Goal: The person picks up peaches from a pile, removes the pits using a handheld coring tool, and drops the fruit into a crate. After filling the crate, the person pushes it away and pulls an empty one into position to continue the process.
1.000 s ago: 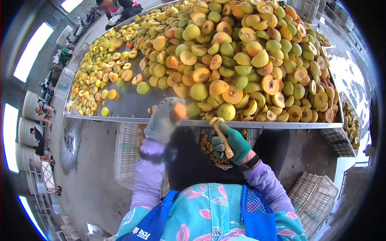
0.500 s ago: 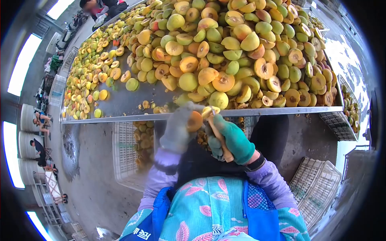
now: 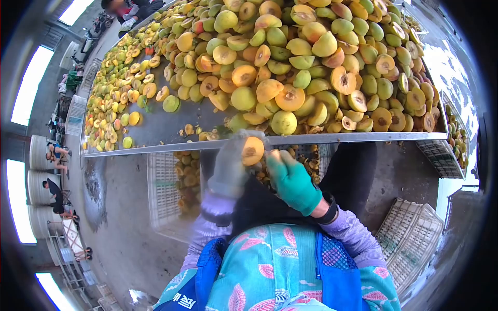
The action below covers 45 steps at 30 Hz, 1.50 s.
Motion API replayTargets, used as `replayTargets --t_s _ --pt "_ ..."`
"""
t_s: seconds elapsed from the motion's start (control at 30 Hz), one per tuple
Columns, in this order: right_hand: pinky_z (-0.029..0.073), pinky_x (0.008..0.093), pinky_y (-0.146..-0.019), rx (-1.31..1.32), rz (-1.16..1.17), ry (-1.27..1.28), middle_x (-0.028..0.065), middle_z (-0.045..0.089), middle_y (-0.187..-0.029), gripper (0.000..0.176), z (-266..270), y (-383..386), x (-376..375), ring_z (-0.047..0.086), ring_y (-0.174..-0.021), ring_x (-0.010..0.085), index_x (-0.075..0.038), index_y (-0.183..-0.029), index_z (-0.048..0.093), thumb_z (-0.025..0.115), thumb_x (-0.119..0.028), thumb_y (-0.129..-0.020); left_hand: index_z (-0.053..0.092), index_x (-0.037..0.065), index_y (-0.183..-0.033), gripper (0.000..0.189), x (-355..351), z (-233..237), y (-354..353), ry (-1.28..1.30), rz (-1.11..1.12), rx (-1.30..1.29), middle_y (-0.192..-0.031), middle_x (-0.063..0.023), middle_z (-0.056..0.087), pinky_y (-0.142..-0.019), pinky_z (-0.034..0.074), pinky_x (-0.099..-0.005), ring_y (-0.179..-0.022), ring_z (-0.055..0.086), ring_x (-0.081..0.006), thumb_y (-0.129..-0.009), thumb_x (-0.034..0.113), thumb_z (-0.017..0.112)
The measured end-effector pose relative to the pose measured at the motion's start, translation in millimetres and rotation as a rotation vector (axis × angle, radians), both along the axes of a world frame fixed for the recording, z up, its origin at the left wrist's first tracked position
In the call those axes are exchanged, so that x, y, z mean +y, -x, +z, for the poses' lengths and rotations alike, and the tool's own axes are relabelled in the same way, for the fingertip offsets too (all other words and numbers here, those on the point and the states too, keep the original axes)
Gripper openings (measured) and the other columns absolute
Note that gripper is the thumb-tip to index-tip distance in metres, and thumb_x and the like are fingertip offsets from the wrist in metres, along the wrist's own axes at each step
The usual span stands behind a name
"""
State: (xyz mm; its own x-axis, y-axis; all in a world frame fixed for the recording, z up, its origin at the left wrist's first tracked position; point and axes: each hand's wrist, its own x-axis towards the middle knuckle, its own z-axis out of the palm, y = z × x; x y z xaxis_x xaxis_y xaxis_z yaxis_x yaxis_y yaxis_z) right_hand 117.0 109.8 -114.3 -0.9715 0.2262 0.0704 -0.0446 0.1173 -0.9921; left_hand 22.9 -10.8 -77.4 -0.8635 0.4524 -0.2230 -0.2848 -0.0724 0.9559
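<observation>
My left hand (image 3: pixel 228 166), in a grey glove and blurred by motion, is closed round a peach half (image 3: pixel 252 151), its orange cut face turned up toward me. Just right of it, my right hand (image 3: pixel 294 184) in a green glove is closed with its fingertips close to the fruit. A wooden-handled tool is in that right fist; its handle is mostly hidden by the glove now and its working end cannot be made out. Both hands are at the near edge of a metal table (image 3: pixel 171 124) heaped with halved peaches (image 3: pixel 290 97).
Below the table edge stands a white crate (image 3: pixel 168 192) with fruit pieces. Stacked crates (image 3: pixel 410 233) are at the right, and another fruit-filled crate (image 3: pixel 438 155) sits by the table's right end. A co-worker (image 3: pixel 135 11) is at the far left corner; other people sit farther left.
The peach half in my left hand has turned its cut face toward me. The yellow piece at my right fingertips is gone from sight, and the right hand has rotated, hiding the wooden handle.
</observation>
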Motion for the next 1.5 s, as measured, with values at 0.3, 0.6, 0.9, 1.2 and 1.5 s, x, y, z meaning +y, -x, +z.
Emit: replayTargets --t_s 0.3,0.6,0.9,1.2,1.5 --pt "0.04 0.0422 -0.042 0.076 -0.133 -0.327 0.0144 0.054 -0.058 0.02 15.5 4.8 -14.5 0.055 -0.047 0.0325 -0.006 -0.089 0.051 0.054 -0.024 -0.095 0.059 -0.003 -0.107 0.037 12.0 -1.3 -6.6 -0.068 0.132 0.141 -0.092 -0.0145 0.065 -0.074 0.052 -0.0281 -0.082 0.064 -0.019 -0.101 0.029 0.041" --pt "0.042 0.0479 -0.048 0.014 -0.192 -0.341 0.0219 0.055 -0.067 0.017 9.4 6.0 -35.0 0.057 -0.062 0.0432 -0.001 -0.098 0.047 0.047 -0.018 -0.097 0.062 -0.003 -0.103 0.035 25.8 -2.4 -10.0 -0.147 0.275 0.183 -0.086 -0.0105 0.064 -0.068 0.049 -0.0261 -0.073 0.059 -0.0139 -0.1 0.027 0.043" --pt "0.04 0.0456 -0.042 0.103 -0.32 -0.205 0.0209 0.054 -0.057 0.022 -4.1 16.0 -42.3 0.057 -0.051 0.0376 -0.001 -0.094 0.049 0.053 -0.022 -0.095 0.065 -0.001 -0.097 0.033 24.0 0.3 6.6 0.102 0.082 0.283 -0.082 -0.0081 0.064 -0.066 0.047 -0.0262 -0.069 0.056 -0.0121 -0.099 0.024 0.044" --pt "0.038 0.0455 -0.038 0.162 -0.426 -0.362 0.0202 0.054 -0.054 0.023 -5.0 24.3 -41.7 0.056 -0.047 0.0384 -0.001 -0.094 0.049 0.053 -0.024 -0.096 0.066 0.001 -0.095 0.035 40.5 11.0 2.4 0.061 0.259 0.328 -0.079 -0.006 0.065 -0.066 0.046 -0.0252 -0.068 0.055 -0.0106 -0.099 0.027 0.044" --pt "0.042 0.0506 -0.048 0.127 -0.318 -0.366 0.0223 0.055 -0.059 0.027 -13.0 26.4 -31.5 0.056 -0.056 0.0439 -0.002 -0.098 0.05 0.048 -0.029 -0.097 0.063 -0.001 -0.1 0.038 29.3 2.7 19.9 0.214 0.008 0.586 -0.084 -0.0098 0.066 -0.065 0.05 -0.0275 -0.072 0.062 -0.0151 -0.1 0.031 0.043"
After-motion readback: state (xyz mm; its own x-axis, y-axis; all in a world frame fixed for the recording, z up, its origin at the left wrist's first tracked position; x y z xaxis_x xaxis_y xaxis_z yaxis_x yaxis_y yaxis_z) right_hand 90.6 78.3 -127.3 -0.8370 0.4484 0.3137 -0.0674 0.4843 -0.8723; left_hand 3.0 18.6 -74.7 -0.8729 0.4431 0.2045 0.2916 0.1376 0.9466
